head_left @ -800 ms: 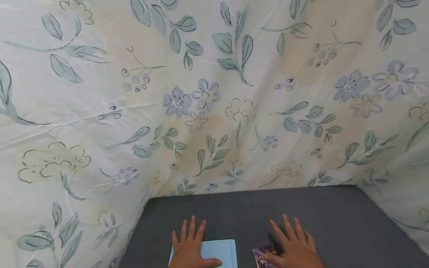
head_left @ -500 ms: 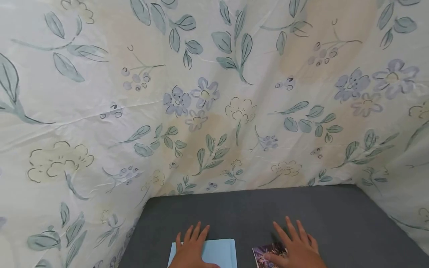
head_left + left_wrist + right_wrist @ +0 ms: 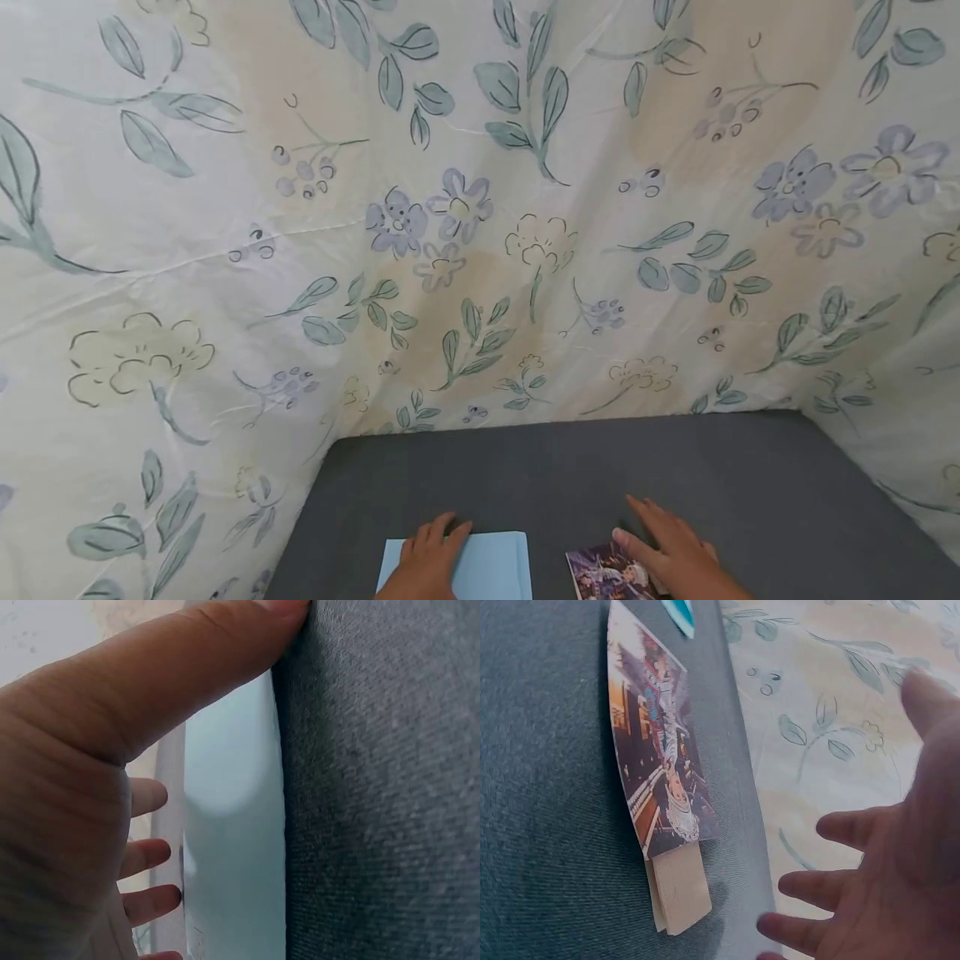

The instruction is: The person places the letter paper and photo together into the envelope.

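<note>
A light blue flat item (image 3: pixel 489 563) like a folder or booklet lies on the dark grey surface, its lower part out of the head view. My left hand (image 3: pixel 424 562) is over its left side, fingers loosely bent. In the left wrist view the thumb (image 3: pixel 187 660) reaches across its edge to the cloth. To the right lies a glossy picture card (image 3: pixel 606 573) with a purple and orange print. Beige folded paper (image 3: pixel 681 891) sticks out from under one end of it. My right hand (image 3: pixel 678 557) hovers at the card's right side, fingers spread in the right wrist view.
The dark grey fabric-covered surface (image 3: pixel 555 475) spans the front. Behind it and along both sides hangs a white cloth (image 3: pixel 480 333) with leaves and flowers. A teal corner (image 3: pixel 679 613) shows at the top of the right wrist view.
Both hands have drawn back toward the body and their fingers have bent more. The right hand has moved off the card to the right, uncovering more of its print.
</note>
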### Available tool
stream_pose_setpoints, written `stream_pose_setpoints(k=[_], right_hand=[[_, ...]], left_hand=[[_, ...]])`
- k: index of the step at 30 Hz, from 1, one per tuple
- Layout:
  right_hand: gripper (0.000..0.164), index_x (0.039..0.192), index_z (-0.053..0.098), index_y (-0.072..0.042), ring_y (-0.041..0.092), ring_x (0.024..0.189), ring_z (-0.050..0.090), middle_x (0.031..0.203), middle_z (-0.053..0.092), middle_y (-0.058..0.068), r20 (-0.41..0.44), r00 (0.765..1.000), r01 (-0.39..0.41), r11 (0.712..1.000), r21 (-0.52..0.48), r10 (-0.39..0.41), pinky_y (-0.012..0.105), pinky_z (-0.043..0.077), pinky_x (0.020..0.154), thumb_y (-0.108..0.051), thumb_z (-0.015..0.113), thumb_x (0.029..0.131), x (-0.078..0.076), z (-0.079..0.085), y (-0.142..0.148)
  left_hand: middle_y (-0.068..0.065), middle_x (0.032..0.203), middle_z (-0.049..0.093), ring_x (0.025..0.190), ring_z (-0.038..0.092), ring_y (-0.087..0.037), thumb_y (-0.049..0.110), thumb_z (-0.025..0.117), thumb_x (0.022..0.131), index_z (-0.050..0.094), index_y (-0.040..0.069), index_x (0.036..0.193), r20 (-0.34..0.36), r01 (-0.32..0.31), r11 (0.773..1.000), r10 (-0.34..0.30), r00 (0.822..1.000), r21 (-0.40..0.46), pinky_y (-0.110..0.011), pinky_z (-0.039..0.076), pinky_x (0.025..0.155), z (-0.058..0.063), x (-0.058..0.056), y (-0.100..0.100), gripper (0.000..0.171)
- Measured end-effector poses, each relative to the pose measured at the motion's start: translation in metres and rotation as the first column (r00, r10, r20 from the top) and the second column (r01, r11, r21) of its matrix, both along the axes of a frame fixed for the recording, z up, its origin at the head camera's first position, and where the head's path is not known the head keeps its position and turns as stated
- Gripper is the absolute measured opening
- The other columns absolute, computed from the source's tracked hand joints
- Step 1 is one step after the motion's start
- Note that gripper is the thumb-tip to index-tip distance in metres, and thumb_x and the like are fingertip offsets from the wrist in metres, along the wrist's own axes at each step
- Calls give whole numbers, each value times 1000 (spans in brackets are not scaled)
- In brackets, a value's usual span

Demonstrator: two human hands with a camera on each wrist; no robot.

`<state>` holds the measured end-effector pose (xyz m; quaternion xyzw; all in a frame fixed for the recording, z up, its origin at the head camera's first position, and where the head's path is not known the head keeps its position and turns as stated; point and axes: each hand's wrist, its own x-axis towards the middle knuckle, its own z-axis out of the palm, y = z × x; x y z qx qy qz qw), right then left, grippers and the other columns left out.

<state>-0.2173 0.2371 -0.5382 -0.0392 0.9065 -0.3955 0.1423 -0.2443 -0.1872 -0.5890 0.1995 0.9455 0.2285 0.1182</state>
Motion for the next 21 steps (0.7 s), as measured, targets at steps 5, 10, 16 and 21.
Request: stream_pose_setpoints(k=[5,10,16,21], right_hand=[[84,163,28,16,66,149,24,165,26,43,56,998,42,956,-290,-27,80,32,107,-53,43,117,1,10,3],[96,160,28,19,63,130,49,148,43,46,198,973,187,905,-383,-117,72,45,99,-66,32,115,4,15,13],[111,158,29,20,36,98,66,119,67,21,319,942,255,838,-482,-103,56,56,80,-79,28,108,10,13,28],[120,154,25,23,28,86,63,106,67,14,395,917,275,796,-539,-49,49,54,75,-85,37,103,13,7,33]], left_hand=[[-17,152,41,131,44,-42,79,95,63,56,10,157,-32,11,1000,-11,999,-5,-73,37,102,7,3,-1,122],[-12,149,41,128,42,-36,84,89,66,59,9,151,-17,34,997,-33,999,63,-70,37,100,6,2,-5,118],[-8,146,41,124,42,-30,82,89,69,60,10,145,-41,45,994,-42,998,97,-69,37,99,8,5,-4,109],[-8,145,42,122,42,-30,82,87,71,59,8,144,-58,50,994,-45,997,94,-72,37,98,6,7,-3,108]])
